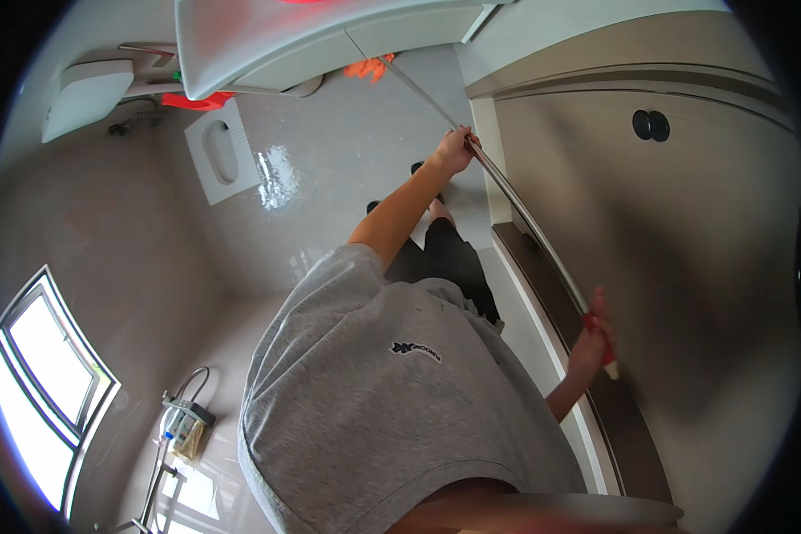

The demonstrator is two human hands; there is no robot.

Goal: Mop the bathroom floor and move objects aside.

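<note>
A mop with a long silver pole (529,218) runs slantwise from the floor at the upper middle to the lower right. Its orange, shaggy head (368,68) rests on the floor at the lower edge of the sink cabinet, which may hide part of it. My left hand (457,150) is closed round the middle of the pole, with that arm stretched forward. At the pole's upper end, my right hand (591,345) wraps the red grip with the cream tip (610,370); one finger or the thumb points up along it, slightly blurred.
A white washbasin (240,53) juts out ahead. White squat toilet (222,151) is set in the shiny wet-looking floor (338,133) at left. Close on my right stands a beige door (578,151) with a black knob (651,125). A window (49,374) and shower fittings (182,418) are at lower left.
</note>
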